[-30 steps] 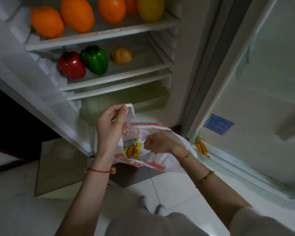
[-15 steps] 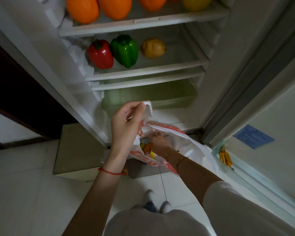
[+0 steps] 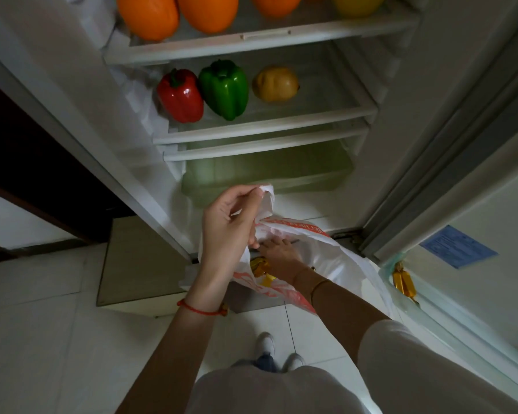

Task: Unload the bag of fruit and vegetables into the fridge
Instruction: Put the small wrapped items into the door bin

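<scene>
Nearest, lower centre of frame: the left hand (image 3: 228, 231) holds the white plastic bag (image 3: 335, 258) up by its rim, fingers (image 3: 245, 195) pinching a gathered fold of plastic at the top. The bag hangs at frame centre, just in front of the open fridge.

Right hand (image 3: 278, 249) is down inside the bag mouth, palm down. Its fingertips are hidden by plastic; cannot tell whether they are spread or shut on anything. Small yellow-orange wrapped items (image 3: 259, 265) sit just left of that wrist, inside the bag.

Right of centre: more yellow wrapped pieces (image 3: 402, 280) lie in the bottom door rack (image 3: 431, 306).

Further in: pale green crisper drawer (image 3: 266, 171), shut, looks empty but is too dim to confirm. Middle shelf (image 3: 263, 128): red pepper (image 3: 180, 95), green pepper (image 3: 223, 89), yellowish round fruit (image 3: 275, 83), in a row left to right, the peppers touching. Top shelf, upper edge of frame: oranges (image 3: 150, 14).

Risks, as judged:
- Only one pinched fold carries the bag; if it slips, the contents drop to the floor tiles.
- Small slick wrappers may spill over the sagging right rim while the hand rummages.
- Thin plastic may tear under a hard pull.
</scene>
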Demonstrator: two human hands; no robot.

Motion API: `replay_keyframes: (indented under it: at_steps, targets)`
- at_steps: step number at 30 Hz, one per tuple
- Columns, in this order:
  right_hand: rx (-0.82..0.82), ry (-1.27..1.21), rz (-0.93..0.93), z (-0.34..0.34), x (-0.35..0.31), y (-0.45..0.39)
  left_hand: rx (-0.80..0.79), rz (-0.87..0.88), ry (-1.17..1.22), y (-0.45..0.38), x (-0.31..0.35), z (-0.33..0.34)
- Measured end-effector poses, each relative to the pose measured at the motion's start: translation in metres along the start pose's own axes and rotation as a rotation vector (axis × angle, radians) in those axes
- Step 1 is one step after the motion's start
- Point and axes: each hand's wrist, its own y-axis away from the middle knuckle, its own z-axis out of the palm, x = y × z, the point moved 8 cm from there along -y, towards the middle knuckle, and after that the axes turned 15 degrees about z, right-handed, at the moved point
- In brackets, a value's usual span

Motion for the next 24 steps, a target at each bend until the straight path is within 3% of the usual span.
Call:
replay_keyframes:
  at_steps: [13,21,24]
  targets:
    - [0.033,-0.120,-0.073,0.008,-0.004,0.001,0.016,0.006,-0.021,0.003,0.002,-0.010]
    - [-0.001,-0.279,0.033,-0.004,0.012,0.011,0.005,0.003,-0.009,0.003,0.004,-0.008]
    - [0.045,-0.343,0.156,-0.012,0.029,0.011,-0.015,-0.007,-0.003,0.003,0.005,-0.004]
